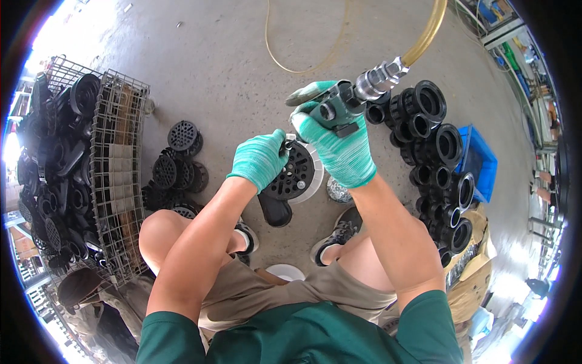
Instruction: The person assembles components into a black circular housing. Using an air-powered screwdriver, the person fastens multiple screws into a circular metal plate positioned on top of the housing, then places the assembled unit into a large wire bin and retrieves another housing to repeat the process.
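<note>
In my right hand (336, 139) is a dark air-powered tool (336, 108), gripped around its body, with a metal coupling (377, 80) and a yellowish hose (429, 33) leading up from it. My left hand (260, 161) is closed, its fingertips pinched at the upper left edge of a round black grate (295, 176). What lies between those fingertips is too small to make out. The grate rests on a white round support (317, 179), with a silvery screw head showing on its face. A black elongated part (276, 211) sticks out below the grate.
A wire cage (116, 176) heaped with black plastic parts stands at left, beside stacked round grates (176, 167). Black ring-shaped fittings (447, 145) line the floor at right, before a blue crate (485, 173). A small container of metal pieces (338, 190) sits near my right shoe (341, 233).
</note>
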Demonstrator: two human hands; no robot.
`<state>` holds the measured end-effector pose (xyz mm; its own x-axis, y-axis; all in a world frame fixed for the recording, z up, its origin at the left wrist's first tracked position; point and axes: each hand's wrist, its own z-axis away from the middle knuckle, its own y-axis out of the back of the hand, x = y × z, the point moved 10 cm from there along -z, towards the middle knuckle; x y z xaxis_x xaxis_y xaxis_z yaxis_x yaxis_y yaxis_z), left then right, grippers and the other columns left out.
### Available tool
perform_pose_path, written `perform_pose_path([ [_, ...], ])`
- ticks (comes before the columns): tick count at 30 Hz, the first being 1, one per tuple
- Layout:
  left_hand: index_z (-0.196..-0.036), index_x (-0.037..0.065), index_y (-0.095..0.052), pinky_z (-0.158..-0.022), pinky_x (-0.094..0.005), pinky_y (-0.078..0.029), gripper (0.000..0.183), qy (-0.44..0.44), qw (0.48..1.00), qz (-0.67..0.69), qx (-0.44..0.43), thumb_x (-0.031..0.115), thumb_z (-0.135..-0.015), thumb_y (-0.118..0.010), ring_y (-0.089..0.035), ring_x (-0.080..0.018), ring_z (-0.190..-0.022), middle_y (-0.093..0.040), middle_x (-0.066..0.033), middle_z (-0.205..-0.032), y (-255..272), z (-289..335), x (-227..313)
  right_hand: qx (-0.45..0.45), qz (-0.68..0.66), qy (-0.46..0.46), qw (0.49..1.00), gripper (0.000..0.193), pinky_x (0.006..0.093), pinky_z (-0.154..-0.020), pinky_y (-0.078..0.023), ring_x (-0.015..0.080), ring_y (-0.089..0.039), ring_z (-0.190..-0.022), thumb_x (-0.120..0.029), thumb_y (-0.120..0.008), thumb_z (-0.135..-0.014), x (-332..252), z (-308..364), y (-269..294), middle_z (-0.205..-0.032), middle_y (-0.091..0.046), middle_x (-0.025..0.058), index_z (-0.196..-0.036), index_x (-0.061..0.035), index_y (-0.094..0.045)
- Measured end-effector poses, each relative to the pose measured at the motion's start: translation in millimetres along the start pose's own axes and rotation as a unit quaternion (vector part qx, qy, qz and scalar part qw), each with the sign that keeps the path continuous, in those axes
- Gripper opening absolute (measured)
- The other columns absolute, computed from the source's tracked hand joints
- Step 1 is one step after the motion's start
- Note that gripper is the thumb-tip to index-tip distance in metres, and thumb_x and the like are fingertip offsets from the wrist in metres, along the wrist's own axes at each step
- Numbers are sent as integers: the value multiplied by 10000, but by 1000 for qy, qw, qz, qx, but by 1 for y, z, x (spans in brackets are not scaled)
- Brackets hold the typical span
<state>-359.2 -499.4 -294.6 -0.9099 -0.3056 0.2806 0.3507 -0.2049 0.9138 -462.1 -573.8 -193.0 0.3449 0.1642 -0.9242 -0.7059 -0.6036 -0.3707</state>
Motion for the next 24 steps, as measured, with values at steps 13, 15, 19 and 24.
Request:
perform_pose_path([
  [13,-952,67,-717,-739,-465,-563,308,36,995,89,4,354,-876,-635,-705,-386,-840,-737,-170,-877,-19,0,-26,-134,152,19,979,474,297,-843,-555,93,-634,-874,-3,-802,-766,14,-8,-49,-971,-718,26,-1200,-45,-618],
  [15,-959,66,-722,-750,-459,-566,314,11,992,125,15,355,-875,-634,-709,-379,-851,-739,-173,-884,-15,-1,-19,-141,126,11,982,265,330,-863,-543,148,-637,-935,15,-700,-820,15,-8,-51,-1021,-678,47,-1070,-56,-646],
  [19,-962,76,-730,-759,-447,-570,288,27,994,108,-9,336,-846,-684,-709,-372,-844,-739,-176,-885,-35,-6,-35,-146,129,-23,981,269,322,-816,-551,143,-637,-897,52,-677,-800,18,-10,-58,-972,-679,41,-1042,-60,-640],
  [24,-887,83,-736,-716,-466,-557,225,21,991,128,20,301,-838,-710,-698,-365,-786,-729,-165,-842,-14,-3,-19,-115,122,-22,986,264,317,-794,-554,131,-632,-874,75,-661,-786,20,-13,-44,-968,-681,44,-1010,-60,-625],
])
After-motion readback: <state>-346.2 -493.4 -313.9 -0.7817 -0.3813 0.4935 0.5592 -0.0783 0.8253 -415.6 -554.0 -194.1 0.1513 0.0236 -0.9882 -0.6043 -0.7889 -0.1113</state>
